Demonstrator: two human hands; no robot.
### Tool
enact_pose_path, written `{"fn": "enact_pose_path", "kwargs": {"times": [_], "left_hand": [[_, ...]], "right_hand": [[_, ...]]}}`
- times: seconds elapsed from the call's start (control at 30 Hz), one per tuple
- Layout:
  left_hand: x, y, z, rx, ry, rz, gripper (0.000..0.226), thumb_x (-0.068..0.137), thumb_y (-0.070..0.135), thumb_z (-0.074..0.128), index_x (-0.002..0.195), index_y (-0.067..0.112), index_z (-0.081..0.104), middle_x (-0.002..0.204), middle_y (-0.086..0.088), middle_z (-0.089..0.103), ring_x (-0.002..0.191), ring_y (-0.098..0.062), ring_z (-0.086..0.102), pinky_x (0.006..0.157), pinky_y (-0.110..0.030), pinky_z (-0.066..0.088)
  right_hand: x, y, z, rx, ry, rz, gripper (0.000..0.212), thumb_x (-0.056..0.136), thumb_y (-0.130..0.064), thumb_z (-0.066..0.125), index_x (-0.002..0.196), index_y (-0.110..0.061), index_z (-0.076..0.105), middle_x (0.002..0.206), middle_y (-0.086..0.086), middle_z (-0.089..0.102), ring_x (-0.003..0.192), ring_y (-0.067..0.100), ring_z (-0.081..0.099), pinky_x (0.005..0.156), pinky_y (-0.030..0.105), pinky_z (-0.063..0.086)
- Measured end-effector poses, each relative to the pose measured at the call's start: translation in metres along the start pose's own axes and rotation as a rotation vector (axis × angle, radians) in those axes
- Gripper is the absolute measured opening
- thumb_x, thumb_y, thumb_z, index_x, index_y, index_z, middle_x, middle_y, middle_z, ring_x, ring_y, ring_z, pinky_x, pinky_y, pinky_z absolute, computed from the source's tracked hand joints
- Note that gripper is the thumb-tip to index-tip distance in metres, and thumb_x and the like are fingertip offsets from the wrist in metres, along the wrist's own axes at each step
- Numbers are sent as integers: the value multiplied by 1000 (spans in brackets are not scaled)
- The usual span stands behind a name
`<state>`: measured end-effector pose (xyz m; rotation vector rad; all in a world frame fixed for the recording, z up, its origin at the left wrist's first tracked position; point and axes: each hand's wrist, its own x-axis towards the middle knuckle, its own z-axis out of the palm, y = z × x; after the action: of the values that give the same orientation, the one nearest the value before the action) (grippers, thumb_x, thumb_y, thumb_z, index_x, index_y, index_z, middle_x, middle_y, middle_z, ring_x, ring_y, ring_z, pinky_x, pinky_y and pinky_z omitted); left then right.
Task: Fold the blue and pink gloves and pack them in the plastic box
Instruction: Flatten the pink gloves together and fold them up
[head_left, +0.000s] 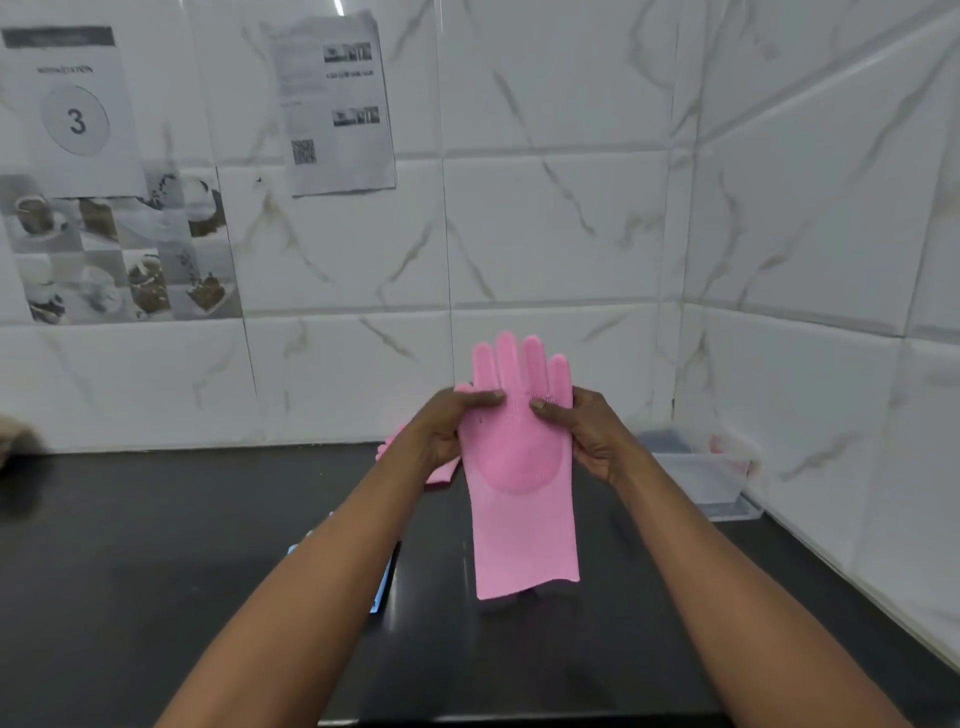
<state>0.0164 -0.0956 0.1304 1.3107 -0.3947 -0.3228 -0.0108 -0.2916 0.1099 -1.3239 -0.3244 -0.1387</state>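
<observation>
A pink glove (522, 493) hangs upright in the air above the black counter, fingers up and cuff down. My left hand (444, 426) pinches its left edge at the palm, thumb on the front. My right hand (584, 431) pinches the right edge the same way. A second pink glove (441, 474) lies on the counter behind my left wrist, mostly hidden. A sliver of a blue glove (382, 584) shows under my left forearm. The clear plastic box (698, 480) sits in the back right corner with something pinkish inside.
The black counter (156, 545) runs to white marble-tiled walls at the back and right. Paper sheets (337, 104) are stuck on the back wall. A blurred brownish thing (15, 441) sits at the far left edge.
</observation>
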Motion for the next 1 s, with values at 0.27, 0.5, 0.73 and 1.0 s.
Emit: {"fn": "enact_pose_path", "kwargs": {"times": [0.27, 0.5, 0.73, 1.0], "left_hand": [[-1, -10, 13, -151, -212, -83, 48, 89, 11, 68, 133, -1, 55, 135, -22, 56, 121, -34, 59, 104, -47, 48], [0, -31, 32, -263, -198, -176, 44, 89, -3, 61, 132, -3, 53, 130, -22, 58, 119, -31, 59, 104, -44, 47], [-4, -52, 23, -733, 9, -29, 43, 81, -9, 60, 124, -4, 57, 118, -26, 67, 106, -36, 68, 87, -53, 56], [-48, -97, -22, -911, 141, 84, 49, 92, 8, 52, 140, 4, 49, 130, -16, 60, 126, -30, 53, 112, -49, 37]], "right_hand": [[-7, -2, -22, -96, 86, 73, 45, 76, -3, 79, 118, 1, 65, 111, 18, 71, 102, 33, 69, 84, 43, 59], [6, -20, 1, -592, 135, -91, 51, 70, -28, 83, 117, -16, 65, 106, 1, 69, 95, 21, 67, 80, 35, 55], [-46, 42, -79, -315, -181, 343, 62, 78, -44, 77, 119, 0, 65, 118, 18, 70, 106, 32, 68, 99, 52, 50], [-78, 81, -109, 228, 125, 379, 62, 73, -5, 74, 131, 0, 52, 118, 21, 66, 110, 34, 64, 82, 45, 57]]}}
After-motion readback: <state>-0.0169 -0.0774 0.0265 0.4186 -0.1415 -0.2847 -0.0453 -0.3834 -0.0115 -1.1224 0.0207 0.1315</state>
